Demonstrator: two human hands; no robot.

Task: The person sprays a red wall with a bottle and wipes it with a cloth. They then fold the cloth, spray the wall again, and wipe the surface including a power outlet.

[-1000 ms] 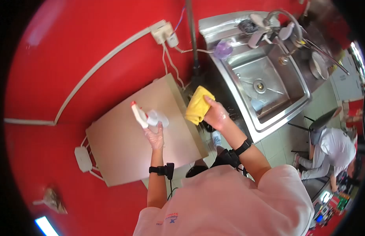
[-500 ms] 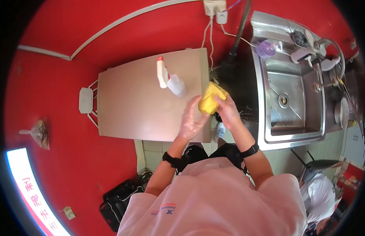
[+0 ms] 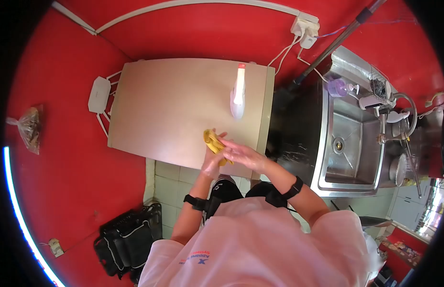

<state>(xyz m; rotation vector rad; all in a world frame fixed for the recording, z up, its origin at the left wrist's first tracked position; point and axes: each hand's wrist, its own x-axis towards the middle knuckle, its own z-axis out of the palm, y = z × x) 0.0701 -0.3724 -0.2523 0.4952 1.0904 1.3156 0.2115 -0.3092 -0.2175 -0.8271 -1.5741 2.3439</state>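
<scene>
A folded yellow cloth [image 3: 212, 141] is between my two hands, above the near edge of the table. My left hand [image 3: 213, 164] supports it from below and holds it, its fingers partly hidden behind the cloth. From the right, my right hand [image 3: 243, 155] lies across the cloth with its fingers pressed on it. Both hands look shiny, as if in thin clear gloves. A white spray bottle [image 3: 237, 98] with a red-tipped nozzle is on the table [image 3: 169, 105], beyond my hands.
To the right is a steel sink [image 3: 353, 148] with a faucet [image 3: 413, 115] and a purple pump bottle [image 3: 337, 88]. A white router [image 3: 99, 94] is at the table's left end. A black bag [image 3: 128, 241] sits on the floor at lower left. A power outlet [image 3: 305, 28] is on the red wall.
My hands and the cloth have moved left and closer to my body. The cloth is more folded, and my right hand has come across it. The view has shifted.
</scene>
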